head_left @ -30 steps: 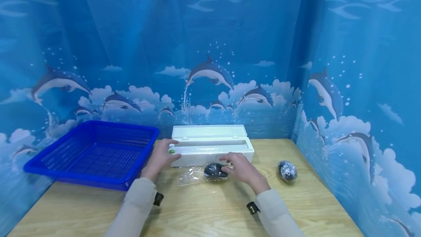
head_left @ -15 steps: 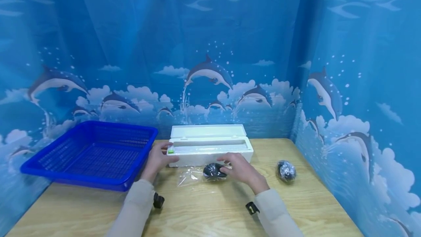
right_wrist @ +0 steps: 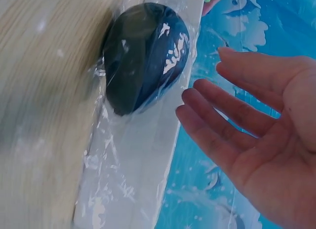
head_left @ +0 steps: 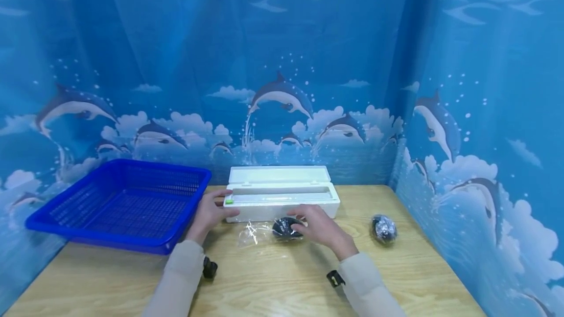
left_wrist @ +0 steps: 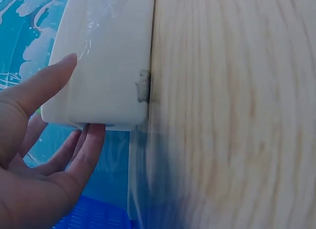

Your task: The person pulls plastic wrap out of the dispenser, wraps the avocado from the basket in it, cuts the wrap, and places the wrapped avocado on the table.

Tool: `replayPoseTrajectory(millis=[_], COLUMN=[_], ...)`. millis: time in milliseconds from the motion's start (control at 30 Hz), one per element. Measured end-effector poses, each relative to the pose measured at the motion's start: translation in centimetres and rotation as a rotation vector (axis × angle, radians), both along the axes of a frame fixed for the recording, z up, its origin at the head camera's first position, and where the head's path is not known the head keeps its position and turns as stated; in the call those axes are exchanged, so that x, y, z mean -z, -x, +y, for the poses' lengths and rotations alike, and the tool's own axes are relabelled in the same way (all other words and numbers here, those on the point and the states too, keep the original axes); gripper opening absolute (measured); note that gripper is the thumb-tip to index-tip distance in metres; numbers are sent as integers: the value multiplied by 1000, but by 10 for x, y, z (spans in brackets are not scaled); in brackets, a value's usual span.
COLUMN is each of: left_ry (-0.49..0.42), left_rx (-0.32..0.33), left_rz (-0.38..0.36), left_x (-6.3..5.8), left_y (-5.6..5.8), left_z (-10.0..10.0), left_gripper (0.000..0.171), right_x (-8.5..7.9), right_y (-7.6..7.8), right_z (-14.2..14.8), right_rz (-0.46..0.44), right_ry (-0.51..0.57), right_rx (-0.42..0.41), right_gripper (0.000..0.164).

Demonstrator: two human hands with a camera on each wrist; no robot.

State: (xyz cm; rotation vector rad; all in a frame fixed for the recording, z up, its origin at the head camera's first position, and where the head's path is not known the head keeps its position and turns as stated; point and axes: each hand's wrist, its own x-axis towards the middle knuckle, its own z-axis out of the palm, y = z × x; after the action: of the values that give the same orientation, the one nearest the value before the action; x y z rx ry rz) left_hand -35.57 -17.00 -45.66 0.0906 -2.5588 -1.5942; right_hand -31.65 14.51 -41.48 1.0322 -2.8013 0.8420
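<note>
A long white box (head_left: 264,213) stands with its lid (head_left: 279,175) folded back. My left hand (head_left: 210,212) is at its left end; in the left wrist view the thumb lies over the long face and the fingers (left_wrist: 91,147) curl against the end. A bit of green (head_left: 229,201) shows at that corner. In front of the box lies a black, mouse-shaped object (head_left: 285,228) in a clear plastic bag (head_left: 254,234). My right hand (head_left: 319,226) hovers beside it with relaxed fingers; the right wrist view shows a gap between the fingers and the black object (right_wrist: 145,58).
A blue perforated basket (head_left: 172,234) stands on the left of the wooden table (head_left: 273,287). At the right lies another dark, rounded object (head_left: 384,229) in shiny clear wrapping. A blue dolphin-print curtain (head_left: 282,62) closes off the back and sides.
My left hand has closed in on the box's left end, its fingers and thumb coming nearer to it. The right hand has stayed nearly still by the black object.
</note>
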Motion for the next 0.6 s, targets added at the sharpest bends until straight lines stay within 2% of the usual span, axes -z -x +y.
replayPoseTrajectory(millis=[233,467,600], left_ry=[16,45,57], left_rx=[13,17,44], left_rz=[-6,-29,-22], left_x=[0,-2,-2], left_y=[2,4,5], left_z=[-5,-7,-7], left_gripper=[71,71,71], right_x=[-10,-25,-28], right_y=[4,16,25], right_z=[-22,-46,-64], right_rz=[82,88,105], right_ry=[-65,-118,-155], right_rx=[-62,-123,-161], right_gripper=[29,29,30])
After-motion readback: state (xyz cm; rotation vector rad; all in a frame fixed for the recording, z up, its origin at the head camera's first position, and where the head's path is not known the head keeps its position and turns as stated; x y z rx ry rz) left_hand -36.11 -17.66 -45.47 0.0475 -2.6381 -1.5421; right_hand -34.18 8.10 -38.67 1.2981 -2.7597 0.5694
